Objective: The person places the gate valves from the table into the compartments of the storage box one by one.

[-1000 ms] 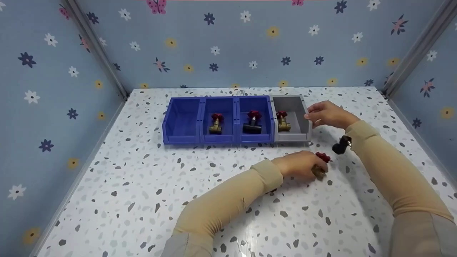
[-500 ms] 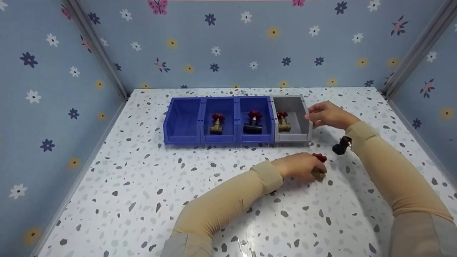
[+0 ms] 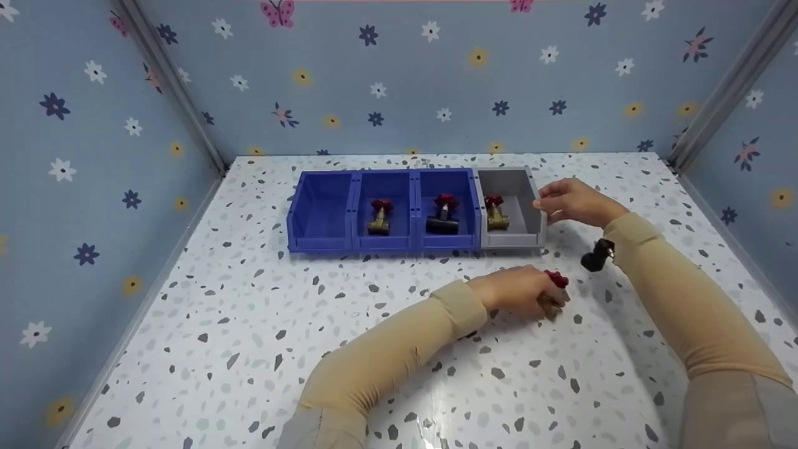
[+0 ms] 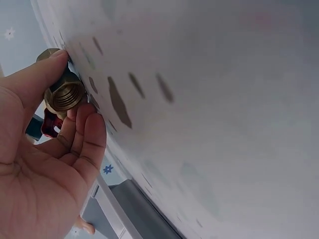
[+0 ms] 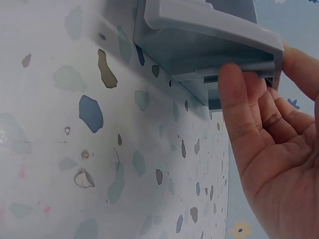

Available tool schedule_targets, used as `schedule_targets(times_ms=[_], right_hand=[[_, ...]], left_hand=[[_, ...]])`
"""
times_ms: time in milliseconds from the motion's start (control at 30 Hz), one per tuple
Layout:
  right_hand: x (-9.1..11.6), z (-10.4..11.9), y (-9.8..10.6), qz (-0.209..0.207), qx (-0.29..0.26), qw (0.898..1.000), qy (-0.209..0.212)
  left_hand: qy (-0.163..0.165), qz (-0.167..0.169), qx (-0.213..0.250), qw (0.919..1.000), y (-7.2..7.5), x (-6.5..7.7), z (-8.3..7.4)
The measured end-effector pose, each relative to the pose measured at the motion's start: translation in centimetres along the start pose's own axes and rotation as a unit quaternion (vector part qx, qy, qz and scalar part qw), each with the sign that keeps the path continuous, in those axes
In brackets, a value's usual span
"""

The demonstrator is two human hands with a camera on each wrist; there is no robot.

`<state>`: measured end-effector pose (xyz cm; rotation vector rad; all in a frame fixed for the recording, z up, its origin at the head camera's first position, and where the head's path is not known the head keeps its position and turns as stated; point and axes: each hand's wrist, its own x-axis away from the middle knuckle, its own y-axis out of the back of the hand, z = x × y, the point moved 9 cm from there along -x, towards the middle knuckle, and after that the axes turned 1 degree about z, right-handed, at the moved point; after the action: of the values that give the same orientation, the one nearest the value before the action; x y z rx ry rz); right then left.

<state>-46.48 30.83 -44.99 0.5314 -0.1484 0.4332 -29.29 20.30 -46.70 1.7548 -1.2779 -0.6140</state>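
My left hand (image 3: 520, 290) grips a brass valve with a red handwheel (image 3: 551, 307) low over the table, in front of the bins. Seen from the left wrist, the valve's threaded brass opening (image 4: 67, 95) faces the camera, between thumb and fingers. My right hand (image 3: 576, 201) pinches the right side wall of the grey bin (image 3: 512, 240). From the right wrist, fingers curl under the rim of that bin (image 5: 214, 30), with the thumb on its other side. Inside the grey bin, against its left wall, sits another brass valve (image 3: 497, 218).
Left of the grey bin, three blue bins stand joined in a row. The leftmost bin (image 3: 321, 242) holds nothing visible. A brass valve (image 3: 379, 223) lies in the middle one, and a black valve with a red handwheel (image 3: 442, 223) in the right one. Patterned panels (image 3: 399, 75) enclose the speckled table (image 3: 249, 374).
My left hand has shifted slightly left and toward me with the brass valve. My right hand stays on the grey bin's side wall.
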Motion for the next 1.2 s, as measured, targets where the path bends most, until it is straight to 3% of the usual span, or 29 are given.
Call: schedule_targets(times_ms=[233, 667, 933, 1200], right_hand=[[-0.2, -0.2, 0.2, -0.007, -0.006, 1.0, -0.008], [-0.4, -0.6, 0.2, -0.007, -0.015, 1.0, -0.021], [0.2, 0.0, 0.0, -0.011, 0.013, 1.0, -0.01], [0.1, -0.2, 0.0, -0.019, 0.02, 0.999, -0.018]], left_hand=[[-0.005, -0.003, 0.01, 0.9999, 0.4, 0.8, 0.5], [0.026, -0.011, 0.019, 0.9994, 1.4, 2.4, 1.9], [0.033, -0.013, 0.015, 0.9993, 1.9, 3.4, 2.0], [0.057, -0.018, 0.04, 0.9974, 2.5, 4.4, 2.8]])
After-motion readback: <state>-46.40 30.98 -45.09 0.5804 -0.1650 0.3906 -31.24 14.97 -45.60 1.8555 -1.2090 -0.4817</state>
